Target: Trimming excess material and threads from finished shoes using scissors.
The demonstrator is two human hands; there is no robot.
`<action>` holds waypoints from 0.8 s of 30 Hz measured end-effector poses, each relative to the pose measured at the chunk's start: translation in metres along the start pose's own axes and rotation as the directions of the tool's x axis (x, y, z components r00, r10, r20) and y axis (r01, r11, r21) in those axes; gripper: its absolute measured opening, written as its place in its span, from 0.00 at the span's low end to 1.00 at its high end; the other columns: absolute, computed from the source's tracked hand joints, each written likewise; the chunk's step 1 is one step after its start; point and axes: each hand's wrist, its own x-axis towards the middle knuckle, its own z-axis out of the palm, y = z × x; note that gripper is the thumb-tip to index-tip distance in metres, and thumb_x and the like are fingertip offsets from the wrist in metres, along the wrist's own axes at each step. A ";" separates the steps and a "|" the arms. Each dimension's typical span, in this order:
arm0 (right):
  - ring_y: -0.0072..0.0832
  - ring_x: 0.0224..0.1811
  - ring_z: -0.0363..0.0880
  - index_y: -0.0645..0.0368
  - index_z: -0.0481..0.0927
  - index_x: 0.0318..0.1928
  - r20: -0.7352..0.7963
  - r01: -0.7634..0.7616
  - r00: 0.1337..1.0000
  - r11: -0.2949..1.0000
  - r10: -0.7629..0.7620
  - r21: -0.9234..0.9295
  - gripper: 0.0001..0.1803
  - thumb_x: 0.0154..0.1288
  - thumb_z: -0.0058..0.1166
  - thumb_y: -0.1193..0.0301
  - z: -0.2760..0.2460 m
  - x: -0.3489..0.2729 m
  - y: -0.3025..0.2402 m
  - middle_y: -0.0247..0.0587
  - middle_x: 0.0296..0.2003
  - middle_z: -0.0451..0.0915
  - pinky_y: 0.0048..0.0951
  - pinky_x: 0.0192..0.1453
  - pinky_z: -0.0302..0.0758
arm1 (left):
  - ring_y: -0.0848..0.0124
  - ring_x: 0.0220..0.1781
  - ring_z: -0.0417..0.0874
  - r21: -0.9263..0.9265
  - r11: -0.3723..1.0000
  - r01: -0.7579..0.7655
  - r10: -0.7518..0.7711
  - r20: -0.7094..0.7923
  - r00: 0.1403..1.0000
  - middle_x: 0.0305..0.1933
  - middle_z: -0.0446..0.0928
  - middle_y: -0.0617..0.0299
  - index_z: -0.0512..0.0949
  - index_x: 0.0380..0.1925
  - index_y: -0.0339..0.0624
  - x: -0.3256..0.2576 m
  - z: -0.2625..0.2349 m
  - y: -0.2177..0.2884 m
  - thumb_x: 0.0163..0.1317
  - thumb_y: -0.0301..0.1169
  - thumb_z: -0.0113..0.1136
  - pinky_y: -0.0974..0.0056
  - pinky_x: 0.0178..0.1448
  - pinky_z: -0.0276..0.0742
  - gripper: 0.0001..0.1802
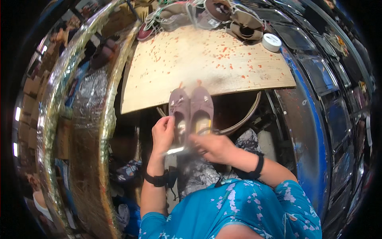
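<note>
Handling the mauve, round-toed slip-on shoes (201,99) seems underway; left hand (162,134) curls beside them, blurred right hand (213,147) near their heels, both grips impossible to tell; next calls for steadying.

Left hand (162,132) pointing forward, curled; right hand (216,147) angled inward, blurred.

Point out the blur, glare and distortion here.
All in the head view: right hand blurred, left hand crisper; plastic wrap glinting at left; haze over the middle of the wooden board; straight edges bowed toward the rim; corners black.
</note>
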 end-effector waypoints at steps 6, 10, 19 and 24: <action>0.25 0.37 0.81 0.61 0.71 0.52 -0.118 -0.486 0.807 0.764 0.578 0.424 0.30 0.46 0.67 0.77 -0.041 -0.028 0.009 0.43 0.37 0.81 0.23 0.39 0.77 | 0.46 0.35 0.81 0.583 0.798 -0.153 0.110 0.110 0.988 0.32 0.79 0.41 0.79 0.25 0.32 0.008 0.046 0.029 0.57 0.45 0.54 0.50 0.42 0.77 0.23; 0.19 0.10 0.69 0.64 0.67 0.55 0.100 -0.496 0.645 0.316 0.757 0.809 0.24 0.60 0.55 0.71 -0.055 -0.045 0.020 0.40 0.21 0.77 0.16 0.09 0.61 | 0.43 0.34 0.77 0.264 0.927 -0.265 0.281 -0.022 0.960 0.30 0.76 0.38 0.76 0.22 0.30 0.020 0.037 -0.024 0.55 0.30 0.51 0.49 0.39 0.74 0.12; 0.32 0.43 0.79 0.53 0.69 0.58 0.070 -0.537 0.841 0.810 0.537 0.236 0.35 0.49 0.67 0.60 -0.043 -0.020 0.021 0.42 0.41 0.79 0.31 0.49 0.73 | 0.65 0.48 0.80 -0.713 0.363 0.600 -0.011 0.640 0.768 0.52 0.75 0.53 0.68 0.57 0.36 -0.055 -0.032 -0.018 0.67 0.29 0.48 0.61 0.48 0.80 0.19; 0.45 0.41 0.79 0.51 0.71 0.55 -0.081 -0.395 0.914 0.917 0.398 0.049 0.32 0.47 0.67 0.61 -0.042 0.001 -0.003 0.46 0.37 0.79 0.39 0.43 0.75 | 0.68 0.47 0.80 -0.667 0.538 0.515 -0.016 0.603 0.798 0.51 0.76 0.56 0.69 0.56 0.37 -0.071 -0.032 -0.023 0.64 0.26 0.52 0.63 0.49 0.79 0.20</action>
